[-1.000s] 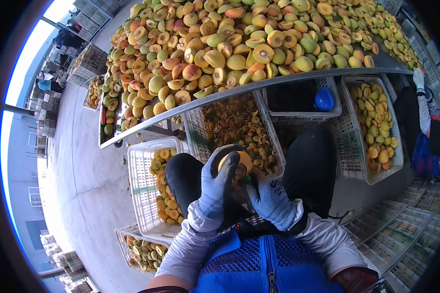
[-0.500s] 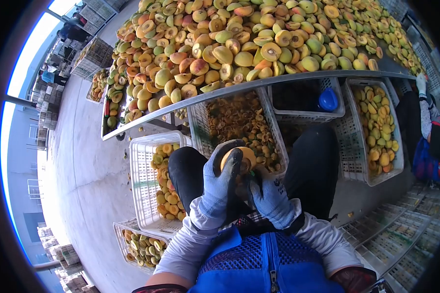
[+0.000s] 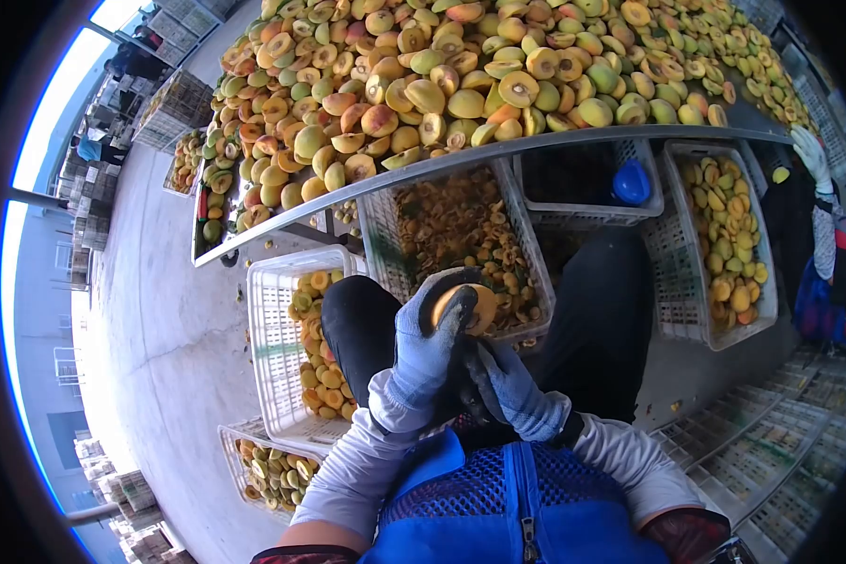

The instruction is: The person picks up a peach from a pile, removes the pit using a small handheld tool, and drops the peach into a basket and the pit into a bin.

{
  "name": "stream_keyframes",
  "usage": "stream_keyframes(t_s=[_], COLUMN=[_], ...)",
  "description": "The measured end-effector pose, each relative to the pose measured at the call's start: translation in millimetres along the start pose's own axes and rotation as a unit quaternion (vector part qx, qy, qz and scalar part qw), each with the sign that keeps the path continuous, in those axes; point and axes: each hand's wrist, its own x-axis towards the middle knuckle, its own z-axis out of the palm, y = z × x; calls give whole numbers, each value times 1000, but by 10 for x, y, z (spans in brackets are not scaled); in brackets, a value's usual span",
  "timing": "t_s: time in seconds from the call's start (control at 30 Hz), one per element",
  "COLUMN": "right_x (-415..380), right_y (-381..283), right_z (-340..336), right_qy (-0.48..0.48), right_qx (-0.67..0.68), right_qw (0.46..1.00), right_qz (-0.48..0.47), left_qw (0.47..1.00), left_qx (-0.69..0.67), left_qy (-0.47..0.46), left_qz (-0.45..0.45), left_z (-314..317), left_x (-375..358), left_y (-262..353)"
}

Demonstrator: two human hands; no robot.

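Note:
My left hand [image 3: 430,329], in a blue-grey glove with dark fingers, is closed around an orange fruit half [image 3: 477,310], its thumb across the front. Just below and to the right, my right hand [image 3: 517,390] has its dark fingers drawn together near the left hand; what they hold, if anything, is hidden. Beneath the hands, between my knees, a crate [image 3: 533,273] holds brown and orange fruit scraps. In front, a metal-edged table [image 3: 498,148] bears a large heap of halved yellow, green and red fruit [image 3: 423,97].
A white crate of fruit halves [image 3: 271,324] stands at my left knee, with a smaller crate [image 3: 244,498] below it. To the right are a crate holding a blue object [image 3: 632,182] and a crate of fruit [image 3: 724,249]. A co-worker's gloved hand [image 3: 811,160] is at the right.
My right hand has moved slightly down, away from the fruit. My left hand still holds the fruit, now a little further right. The co-worker's hand has shifted, and a fruit piece shows below it.

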Motion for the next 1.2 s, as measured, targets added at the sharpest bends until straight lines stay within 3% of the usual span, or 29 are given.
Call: stream_keyframes(t_s=[0.1, 0.13, 0.17, 0.2, 0.23, 0.27, 0.3, 0.37, 0.4, 0.47, 0.5, 0.6, 0.63, 0.67, 0.7, 0.73, 0.8, 0.83, 0.9, 0.93, 1.0, 1.03, 1.1, 1.13, 1.2], right_x=[30, 87, 135, 147, 162, 169, 167, 176, 163, 137, 128, 105, 125, 157, 141, 126, 137, 157, 173, 174, 145, 144, 150, 140, 139], right_y=[-50, -26, -26, -57, -187, -263, -266, -275, -318, -435, -434, -322, -229, -184, -177, -230, -290, -281, -222, -248, -315, -317, -321, -341, -402], right_z=[-19, -41, -65, -111, -164, -208, -233, -252, -249, -252, -225, -141, -133, -144, -160, -169, -234, -256, -259, -241, -185, -190, -216, -235, -286], right_qy=[-18, 23, 63, 64, -12, -86, -86, -84, -84, -65, -65, -2, 45, 91, 95, 55, -18, -15, -64, -65, -30, -28, -64, -64, -152], right_qx=[84, -125, -323, -323, -83, 169, 169, 124, 125, 238, 237, 160, -42, -245, -247, -204, -51, -55, 116, 115, 229, 231, 369, 369, 460], right_qw=[996, 975, 868, 868, 994, 952, 952, 986, 986, 949, 950, 979, 996, 934, 932, 954, 992, 991, 986, 986, 951, 951, 891, 890, 818], right_qz=[25, -181, -371, -372, -72, 241, 241, 67, 67, 195, 192, 129, -57, -243, -249, -212, -112, -117, 105, 103, 204, 203, 258, 260, 309], left_qw=[999, 999, 999, 999, 997, 997, 991, 982, 982, 982, 980, 978, 978, 977, 975, 973, 976, 979, 973, 964, 955, 949, 943, 937, 931], left_qx=[-26, -24, -22, 5, 30, 29, 73, 118, 121, 123, 125, 125, 123, 121, 125, 127, 118, 112, 136, 162, 190, 213, 237, 240, 244], left_qy=[-29, -32, -32, -34, -37, -37, -50, -62, -68, -74, -70, -39, -13, -16, 22, 60, 36, 16, 8, 5, 0, 5, 9, -9, -23], left_qz=[7, 2, 4, 33, 62, 63, 98, 132, 126, 124, 138, 163, 169, 177, 181, 185, 181, 169, 188, 210, 229, 232, 233, 253, 272], left_z=[-37, -44, -52, -56, -55, -67, -97, -124, -123, -115, -113, -65, -43, -18, 2, 20, -22, -51, -83, -87, -79, -66, -63, -75, -76], left_x=[44, 66, 82, 96, 112, 130, 136, 137, 131, 149, 150, 149, 132, 127, 99, 79, 73, 91, 119, 136, 134, 130, 138, 161, 191], left_y=[87, 131, 150, 164, 174, 182, 186, 214, 242, 262, 247, 214, 199, 184, 163, 149, 151, 154, 177, 209, 249, 260, 265, 273, 273])
